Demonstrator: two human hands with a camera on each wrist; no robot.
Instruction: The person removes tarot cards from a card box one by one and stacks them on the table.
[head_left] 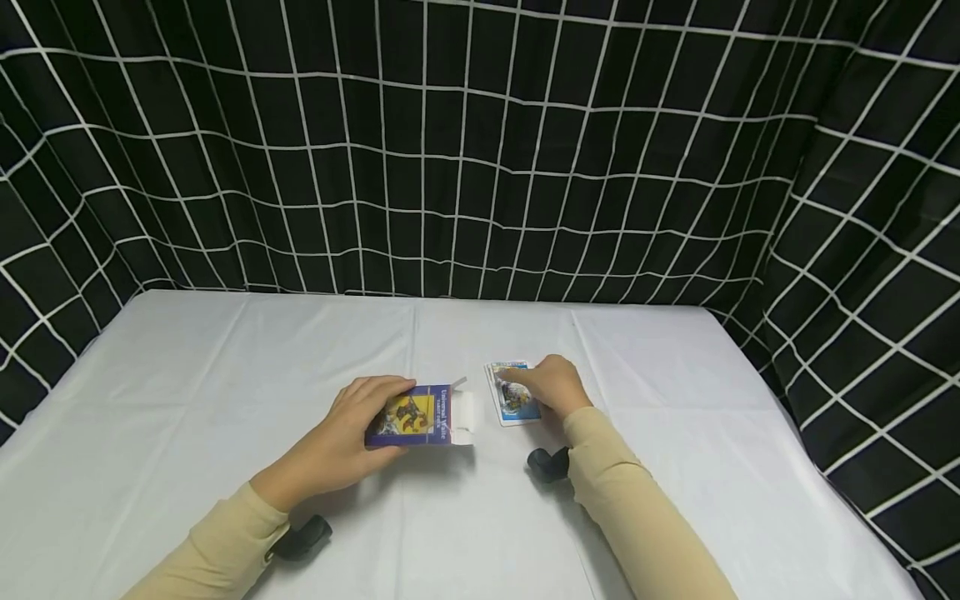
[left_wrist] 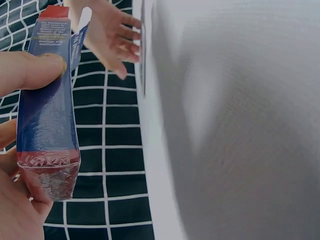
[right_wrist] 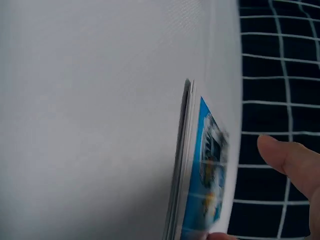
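My left hand (head_left: 337, 446) grips a blue tarot card box (head_left: 408, 415) around its long sides, thumb on the near one. The box has a yellow picture on its front, and its white end flap (head_left: 462, 417) stands open toward the right. A small stack of cards (head_left: 516, 410) lies slightly fanned on the cloth, a blue-bordered picture card on top. Over the stack's right side is my right hand (head_left: 557, 387), fingers loosely extended. In the right wrist view the thumb (right_wrist: 285, 157) is apart from the cards and a fingertip (right_wrist: 221, 236) is at their near edge.
A white cloth (head_left: 247, 358) covers the table. Black curtains with a white grid (head_left: 450, 150) surround its back and sides. A dark wrist device (head_left: 302, 537) sits at the left sleeve and another (head_left: 548, 465) at the right sleeve.
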